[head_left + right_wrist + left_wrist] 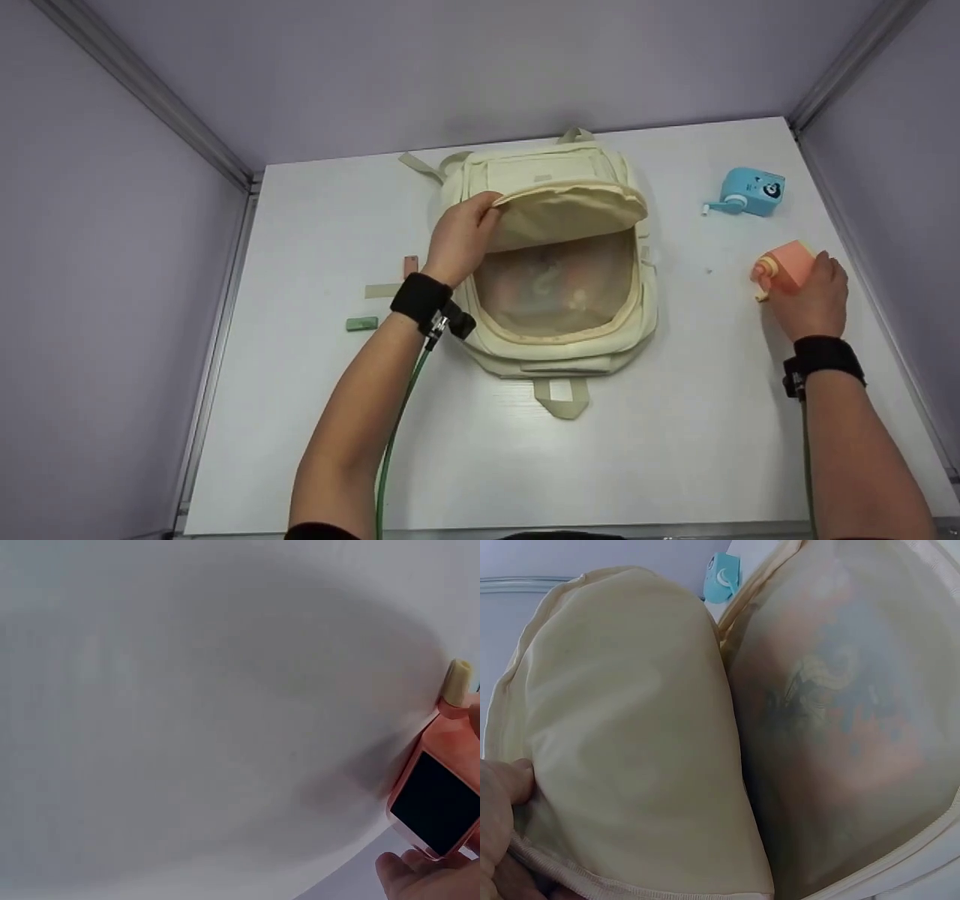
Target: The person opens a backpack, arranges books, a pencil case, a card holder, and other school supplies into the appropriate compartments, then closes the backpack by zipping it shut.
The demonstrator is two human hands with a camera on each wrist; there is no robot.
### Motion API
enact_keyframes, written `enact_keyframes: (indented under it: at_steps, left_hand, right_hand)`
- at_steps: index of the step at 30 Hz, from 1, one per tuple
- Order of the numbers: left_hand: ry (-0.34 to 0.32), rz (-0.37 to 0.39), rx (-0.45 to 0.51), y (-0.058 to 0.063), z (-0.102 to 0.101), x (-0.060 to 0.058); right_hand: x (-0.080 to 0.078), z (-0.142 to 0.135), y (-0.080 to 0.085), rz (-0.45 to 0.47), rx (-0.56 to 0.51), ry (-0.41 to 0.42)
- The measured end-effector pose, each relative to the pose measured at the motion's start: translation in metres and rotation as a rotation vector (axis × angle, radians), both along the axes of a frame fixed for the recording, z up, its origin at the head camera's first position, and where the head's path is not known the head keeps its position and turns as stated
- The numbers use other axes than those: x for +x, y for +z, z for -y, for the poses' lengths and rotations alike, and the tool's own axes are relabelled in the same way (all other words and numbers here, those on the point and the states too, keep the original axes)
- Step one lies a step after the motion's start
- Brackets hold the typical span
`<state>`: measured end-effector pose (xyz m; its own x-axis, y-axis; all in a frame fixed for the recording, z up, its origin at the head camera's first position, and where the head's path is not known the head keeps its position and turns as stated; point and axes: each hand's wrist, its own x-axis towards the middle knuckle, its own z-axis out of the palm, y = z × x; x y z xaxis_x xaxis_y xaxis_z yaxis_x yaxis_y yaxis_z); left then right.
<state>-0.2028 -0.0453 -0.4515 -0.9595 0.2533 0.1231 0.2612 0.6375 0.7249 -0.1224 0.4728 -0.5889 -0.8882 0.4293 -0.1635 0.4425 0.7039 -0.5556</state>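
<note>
A cream backpack (559, 360) lies on the table with its front flap (570, 210) folded up. My left hand (461, 236) pinches the flap's left edge, thumb on the inner side in the left wrist view. Inside the opening, a mesh-like lining (840, 787) shows blurred pink and blue shapes behind it. At the far right my right hand (814, 300) grips a pink hand-crank pencil sharpener (793, 262) with a yellow crank knob. Its dark square face (435, 802) shows in the right wrist view, with fingertips below it.
Behind the pink one, a blue crank pencil sharpener (754, 191) stands at the back right. Left of the backpack lie a green block (361, 324), a small pink block (410, 266) and a strap end (382, 291). Walls (112, 262) enclose the table's back and sides.
</note>
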Motion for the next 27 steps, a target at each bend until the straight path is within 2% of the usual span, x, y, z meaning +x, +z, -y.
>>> enact_keyframes:
  at_steps: [9,13,16,19,22,27]
  left_hand:
    - [-0.006,-0.024,0.012,0.001,-0.001,-0.001]
    - [-0.006,-0.024,0.005,0.001,0.0,-0.001]
    - [0.002,-0.016,-0.007,0.002,0.0,-0.001]
    - [0.014,0.001,-0.008,0.003,0.001,0.0]
    - [0.02,0.014,-0.006,0.005,0.001,0.001]
    - [0.015,0.008,0.005,0.005,-0.001,0.001]
  right_hand:
    - [0.001,0.0,0.008,0.028,-0.02,-0.019]
    - [0.001,0.008,0.013,-0.01,-0.001,-0.064]
    - [0.001,0.019,0.018,-0.066,-0.025,-0.11]
    - [0.002,0.041,0.027,-0.134,-0.077,-0.119]
    - [0.005,0.073,0.039,-0.196,-0.131,-0.078]
    - [0.016,0.138,0.054,-0.286,-0.225,0.093]
